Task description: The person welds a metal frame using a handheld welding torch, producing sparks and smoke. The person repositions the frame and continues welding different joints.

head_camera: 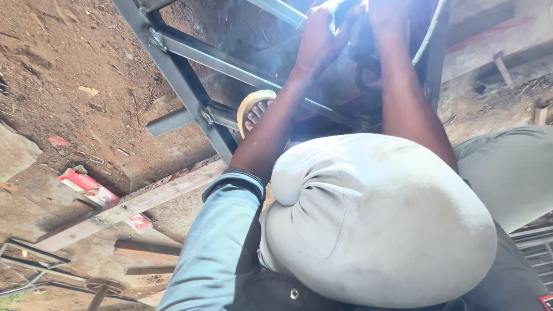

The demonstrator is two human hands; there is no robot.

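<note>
Both hands, left hand point(320, 35) and right hand point(385, 14), reach the grey welded steel frame point(190, 92) amid bright glare; whether their fingers are closed or open cannot be told.

Both hands point(345, 29) reach the metal frame point(190, 86) ahead; a plank point(132, 204) lies left below it

Dark grey steel frame point(184, 86), bare metal with paler silvery streaks along the cross bars. White-blue glare up by the hands. The rolled-up sleeve point(213, 242) is light blue denim with a dark cuff. Big off-white cloth bundle point(374, 219), smudged grey. Ground point(69, 63) is reddish-brown dirt. A red-and-white packet point(95, 193) sits beside a pale, rust-stained wooden plank point(132, 204).
</note>
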